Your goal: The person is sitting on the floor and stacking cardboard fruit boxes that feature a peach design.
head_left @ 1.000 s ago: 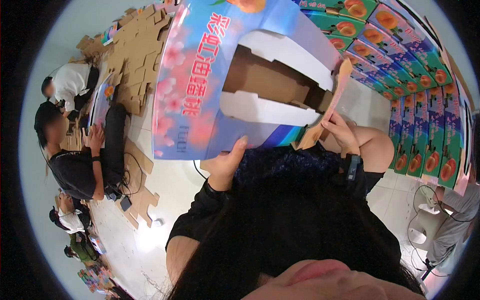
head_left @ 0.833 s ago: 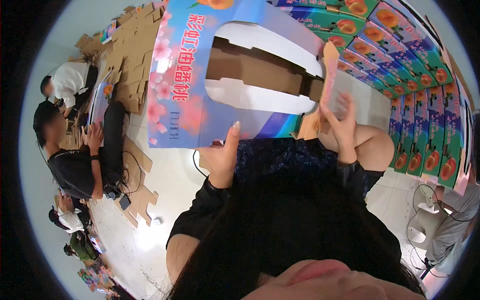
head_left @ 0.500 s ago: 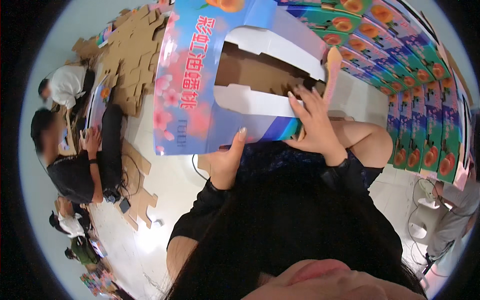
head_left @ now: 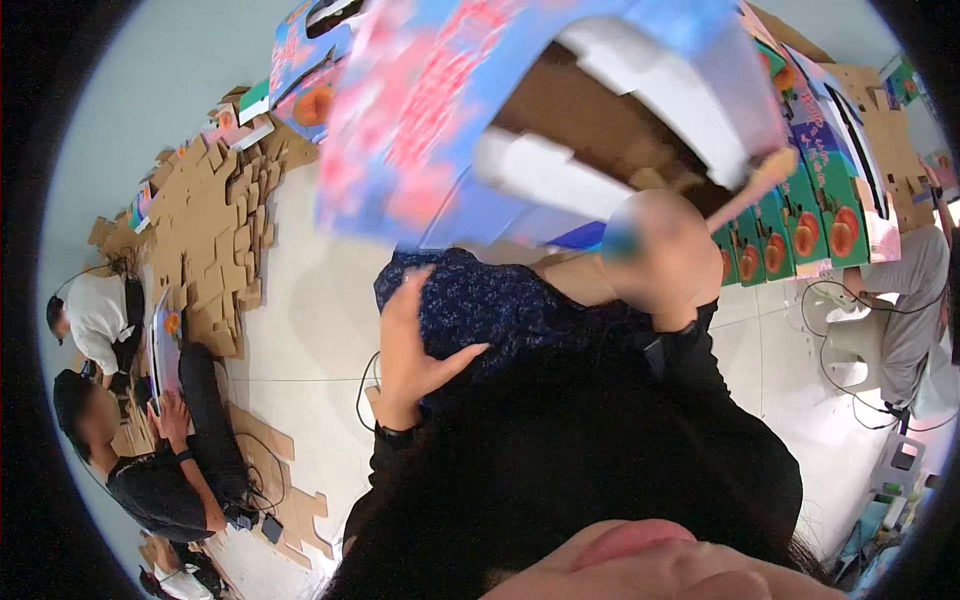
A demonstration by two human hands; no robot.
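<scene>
Your left hand (head_left: 415,345) has let go of bright box (head_left: 520,165) — fingers spread, empty. Right hand (head_left: 665,255) at near edge, grip too blurry to tell. Box beyond your blue skirt (head_left: 480,310) — seems one-handed now.

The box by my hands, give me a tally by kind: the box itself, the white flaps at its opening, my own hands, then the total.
Printed box: 1
White flaps: 2
Hands: 2, the left hand and the right hand, which is blurred
Total: 5
</scene>
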